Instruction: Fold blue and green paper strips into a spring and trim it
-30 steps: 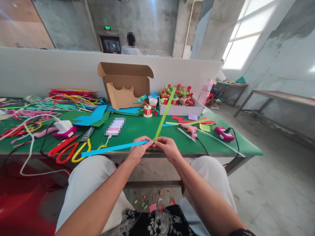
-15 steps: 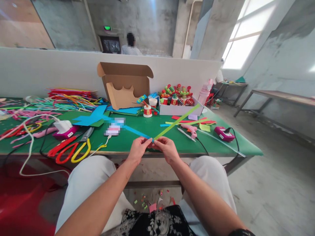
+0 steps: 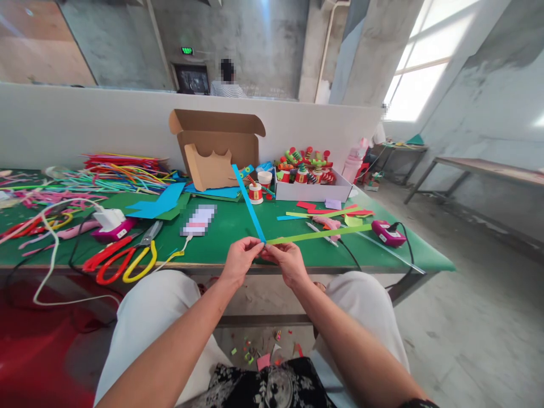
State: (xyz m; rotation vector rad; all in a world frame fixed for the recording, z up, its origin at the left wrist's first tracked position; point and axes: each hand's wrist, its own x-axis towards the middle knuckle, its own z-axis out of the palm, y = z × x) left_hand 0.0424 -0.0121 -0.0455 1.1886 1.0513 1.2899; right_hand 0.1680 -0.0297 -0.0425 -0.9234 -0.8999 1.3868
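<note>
My left hand (image 3: 240,258) and my right hand (image 3: 285,259) meet in a pinch just above the near edge of the green table (image 3: 238,226). Between their fingertips they hold the joined ends of two paper strips. The blue strip (image 3: 249,204) rises up and away toward the cardboard box. The light green strip (image 3: 318,234) runs nearly level to the right, over the table. Both hands are closed on the joint where the strips cross.
Red and yellow scissors (image 3: 123,258) lie at the left front, by a white-and-pink device (image 3: 111,222) with cords. An open cardboard box (image 3: 216,147), a white tray of finished toys (image 3: 312,181), a pink glue gun (image 3: 329,225) and piles of coloured sticks (image 3: 114,170) fill the table. A person sits behind the partition.
The strips have swung clockwise about the pinched joint: the blue one from lying left to pointing up and away, the green one from pointing up to lying right. My hands stayed put.
</note>
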